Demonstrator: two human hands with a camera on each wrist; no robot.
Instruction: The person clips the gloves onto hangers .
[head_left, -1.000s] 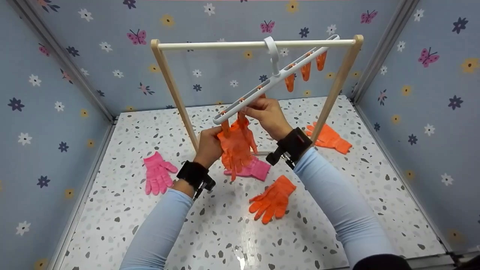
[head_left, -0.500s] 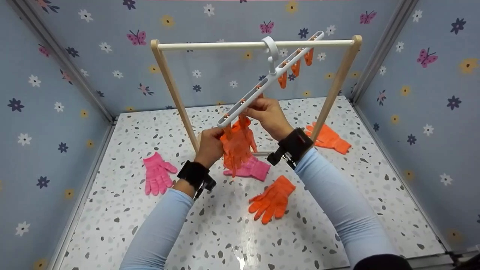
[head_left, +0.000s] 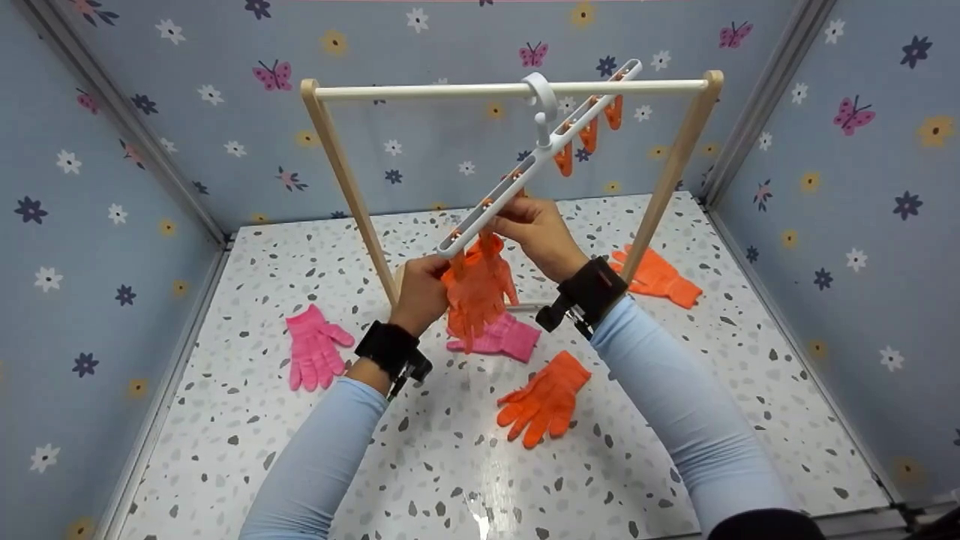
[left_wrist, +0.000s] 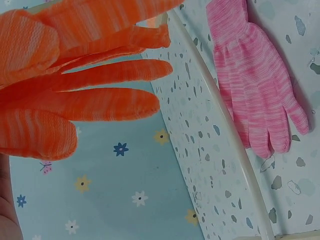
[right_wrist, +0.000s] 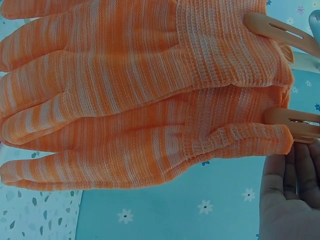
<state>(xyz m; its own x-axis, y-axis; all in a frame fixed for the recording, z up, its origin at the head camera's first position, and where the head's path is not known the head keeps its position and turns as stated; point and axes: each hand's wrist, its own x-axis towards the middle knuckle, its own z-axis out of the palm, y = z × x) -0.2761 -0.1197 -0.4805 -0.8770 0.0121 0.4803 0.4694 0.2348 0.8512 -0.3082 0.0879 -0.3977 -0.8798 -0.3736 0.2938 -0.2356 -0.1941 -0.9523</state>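
Note:
Orange knit glove fabric (head_left: 480,289) hangs by its cuff from orange clips on the white clip hanger (head_left: 531,165); in the right wrist view layers overlap, and I cannot tell whether it is one glove or two. Two clips, the upper clip (right_wrist: 280,31) and the lower clip (right_wrist: 292,122), bite the cuff. My left hand (head_left: 421,295) grips the glove's left edge beside the hanger's near end, its fingertips hidden. Just under the hanger, my right hand (head_left: 544,236) pinches the lower clip with thumb and fingers. Fingers (right_wrist: 274,182) show beneath that clip.
The hanger hooks over the rod (head_left: 427,91) of a wooden rack. Several unused clips (head_left: 589,135) hang at its far end. On the speckled surface lie a pink glove (head_left: 315,349), another pink glove (head_left: 510,337), an orange glove (head_left: 547,401) and another orange glove (head_left: 664,277).
The hanger has turned on its hook: its far end swung left, its near end shifted slightly right and down. The hanging glove moved a little with it. Both hands stay nearly in place.

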